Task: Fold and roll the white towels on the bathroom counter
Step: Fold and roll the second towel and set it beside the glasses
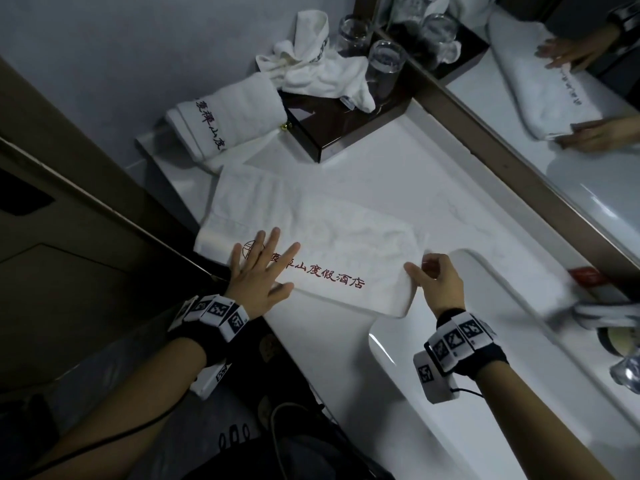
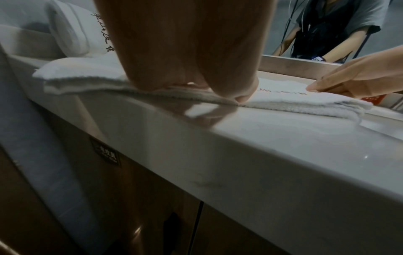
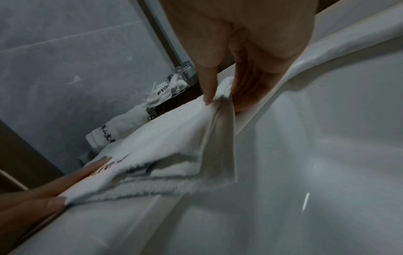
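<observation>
**Mia:** Flat and spread, that is how the left hand (image 1: 258, 271) lies. It presses down on the folded towel (image 1: 311, 251) near its left end, right over the red writing (image 1: 325, 273). It holds nothing.

**Ben:** And the other one?

**Mia:** Go right along the towel. The right hand (image 1: 438, 280) pinches the towel's right end, thumb on top and fingers (image 3: 246, 89) under the edge. The right wrist view shows that corner lifted a little off the counter.

**Ben:** Where is the towel?

**Mia:** It lies on the white bathroom counter (image 1: 363, 188), near the front edge. Its right end sits just beside the sink (image 1: 485, 341).

**Ben:** So which step is this?

**Mia:** I think the folding is done, because the towel is a long strip with layers. The rolling looks ready to start from the right end.

**Ben:** What does the next move need?

**Mia:** I think the right hand must curl that end over, tight and straight. The left hand should keep the strip flat so it does not slide. The roll could go crooked if the edges slip apart.

**Ben:** How do the arms lie?

**Mia:** Both arms reach forward from the bottom of the head view. The left palm faces down. The right wrist bends down to the towel's end.

**Ben:** Any other towels?

**Mia:** At the far left a rolled towel (image 1: 225, 121) lies by a dark tray (image 1: 349, 133). A crumpled towel (image 1: 318, 67) sits on the tray next to some glasses (image 1: 384, 64).
</observation>
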Demonstrator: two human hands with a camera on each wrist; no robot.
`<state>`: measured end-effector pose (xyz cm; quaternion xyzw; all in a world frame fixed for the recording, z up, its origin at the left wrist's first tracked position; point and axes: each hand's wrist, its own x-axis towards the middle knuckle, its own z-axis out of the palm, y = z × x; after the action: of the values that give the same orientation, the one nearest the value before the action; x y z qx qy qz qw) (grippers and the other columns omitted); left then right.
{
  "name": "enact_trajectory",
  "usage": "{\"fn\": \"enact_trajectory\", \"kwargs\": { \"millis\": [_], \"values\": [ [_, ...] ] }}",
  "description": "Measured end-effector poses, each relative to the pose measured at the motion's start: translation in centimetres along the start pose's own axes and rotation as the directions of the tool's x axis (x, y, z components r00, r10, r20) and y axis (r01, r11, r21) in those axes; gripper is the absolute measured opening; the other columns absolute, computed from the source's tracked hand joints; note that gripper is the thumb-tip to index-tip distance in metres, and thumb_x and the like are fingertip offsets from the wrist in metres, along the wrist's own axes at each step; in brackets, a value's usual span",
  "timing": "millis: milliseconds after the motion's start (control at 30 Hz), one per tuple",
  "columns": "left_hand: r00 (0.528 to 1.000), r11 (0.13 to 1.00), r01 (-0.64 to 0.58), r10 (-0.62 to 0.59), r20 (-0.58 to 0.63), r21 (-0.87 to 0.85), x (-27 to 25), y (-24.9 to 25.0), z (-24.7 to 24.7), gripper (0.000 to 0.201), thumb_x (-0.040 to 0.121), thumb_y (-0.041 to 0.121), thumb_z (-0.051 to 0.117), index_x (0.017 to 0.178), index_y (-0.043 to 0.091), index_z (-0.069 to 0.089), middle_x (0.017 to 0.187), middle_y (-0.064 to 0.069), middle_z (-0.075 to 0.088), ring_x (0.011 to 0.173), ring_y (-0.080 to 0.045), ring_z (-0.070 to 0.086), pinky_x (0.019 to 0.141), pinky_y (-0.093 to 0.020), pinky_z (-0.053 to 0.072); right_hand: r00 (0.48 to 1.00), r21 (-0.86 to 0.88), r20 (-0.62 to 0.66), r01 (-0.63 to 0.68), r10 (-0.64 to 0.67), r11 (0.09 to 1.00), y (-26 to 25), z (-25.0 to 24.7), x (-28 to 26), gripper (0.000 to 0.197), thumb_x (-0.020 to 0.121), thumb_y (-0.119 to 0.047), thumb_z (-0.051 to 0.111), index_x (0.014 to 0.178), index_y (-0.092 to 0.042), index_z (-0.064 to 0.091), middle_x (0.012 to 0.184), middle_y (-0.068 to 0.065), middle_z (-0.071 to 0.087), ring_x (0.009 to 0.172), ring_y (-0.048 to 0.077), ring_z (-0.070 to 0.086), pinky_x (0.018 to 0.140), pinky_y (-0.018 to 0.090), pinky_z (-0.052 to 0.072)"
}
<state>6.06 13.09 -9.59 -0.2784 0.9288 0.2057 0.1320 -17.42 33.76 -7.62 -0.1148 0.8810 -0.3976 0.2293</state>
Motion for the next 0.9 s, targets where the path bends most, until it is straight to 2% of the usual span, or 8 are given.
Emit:
{"fn": "enact_trajectory", "kwargs": {
  "millis": [100,200,300,400,500,700,800,900],
  "values": [
    [1.0,0.999,-0.001,0.0,-0.023,-0.037,0.0,-0.1,0.1,0.071,0.089,0.047,0.044,0.139,0.05,-0.006,0.149,0.011,-0.03,0.14,-0.013,-0.025,0.112,-0.05,-0.014,0.999,0.024,-0.033,0.021,-0.02,0.999,-0.8,0.0,1.0,0.04,0.083,-0.016,0.067,0.117,-0.007,0.049,0.104,0.01,0.058,0.093,0.024,0.056,0.08,0.026,0.039],
    [1.0,0.997,-0.002,0.0,-0.025,-0.073,0.2,-0.3,0.1,0.069,0.089,0.046,0.044,0.139,0.052,-0.003,0.147,0.015,-0.029,0.138,-0.009,-0.026,0.112,-0.049,-0.014,0.981,-0.126,-0.052,0.179,-0.187,0.976,-1.8,0.5,2.3,0.045,0.083,-0.007,0.063,0.126,-0.01,0.048,0.124,0.013,0.045,0.106,0.025,0.049,0.09,0.027,0.039],
    [1.0,0.995,-0.001,-0.001,-0.029,-0.099,0.3,-0.5,0.1,0.059,0.095,0.042,0.036,0.138,0.052,-0.003,0.146,0.016,-0.028,0.139,-0.008,-0.024,0.112,-0.049,-0.015,0.931,-0.344,0.094,0.364,-0.354,0.866,-1.9,1.2,3.1,0.038,0.09,-0.014,0.056,0.128,-0.015,0.055,0.141,0.01,0.041,0.128,0.029,0.033,0.104,0.031,0.029],
    [0.999,0.993,0.014,-0.019,-0.035,-0.115,0.4,-0.3,-0.1,0.05,0.099,0.036,0.026,0.139,0.052,0.001,0.147,0.017,-0.025,0.141,-0.009,-0.02,0.113,-0.047,-0.014,0.922,-0.499,0.268,0.382,-0.281,0.778,-1.1,1.3,3.7,0.048,0.099,-0.029,0.04,0.145,-0.023,0.029,0.157,0.003,0.018,0.144,0.027,0.013,0.116,0.034,0.01],
    [0.999,0.995,0.027,-0.03,-0.033,-0.092,0.3,0.0,-0.2,0.05,0.099,0.035,0.026,0.141,0.049,0.002,0.151,0.015,-0.022,0.142,-0.01,-0.019,0.113,-0.047,-0.012,0.923,-0.552,0.307,0.372,-0.232,0.747,-0.3,1.2,3.6,0.055,0.101,-0.035,0.027,0.149,-0.02,0.003,0.158,0.001,0.002,0.146,0.022,0.0,0.118,0.034,0.0],
    [0.994,0.98,0.086,-0.097,-0.053,-0.18,0.6,-0.8,-1.0,0.062,0.097,0.038,0.035,0.146,0.031,-0.003,0.156,0.004,-0.017,0.142,-0.012,-0.018,0.115,-0.039,-0.011,0.936,-0.61,0.245,0.353,-0.254,0.709,-1.5,2.1,2.7,0.055,0.101,-0.024,0.026,0.149,-0.014,0.002,0.159,0.006,0.001,0.146,0.021,-0.003,0.118,0.035,-0.005],
    [0.99,0.982,0.132,-0.137,-0.026,-0.136,1.3,-2.3,-1.8,0.064,0.096,0.042,0.033,0.145,0.031,-0.006,0.155,0.006,-0.018,0.143,-0.011,-0.017,0.115,-0.04,-0.012,0.873,-0.52,0.33,0.485,-0.359,0.703,-2.1,3.1,1.6,0.059,0.098,-0.025,0.035,0.149,-0.02,0.005,0.158,0.002,-0.003,0.146,0.021,-0.004,0.116,0.036,-0.007],
    [0.997,0.993,0.071,-0.072,-0.003,-0.094,1.8,-3.6,-2.4,0.065,0.094,0.047,0.033,0.145,0.034,-0.005,0.156,0.008,-0.017,0.143,-0.008,-0.016,0.115,-0.04,-0.011,0.799,-0.471,0.537,0.549,-0.269,0.691,-2.3,4.0,0.8,0.077,0.09,-0.053,0.045,0.147,-0.034,-0.003,0.148,-0.012,-0.025,0.142,0.014,-0.021,0.112,0.035,-0.016]
  ]
}}
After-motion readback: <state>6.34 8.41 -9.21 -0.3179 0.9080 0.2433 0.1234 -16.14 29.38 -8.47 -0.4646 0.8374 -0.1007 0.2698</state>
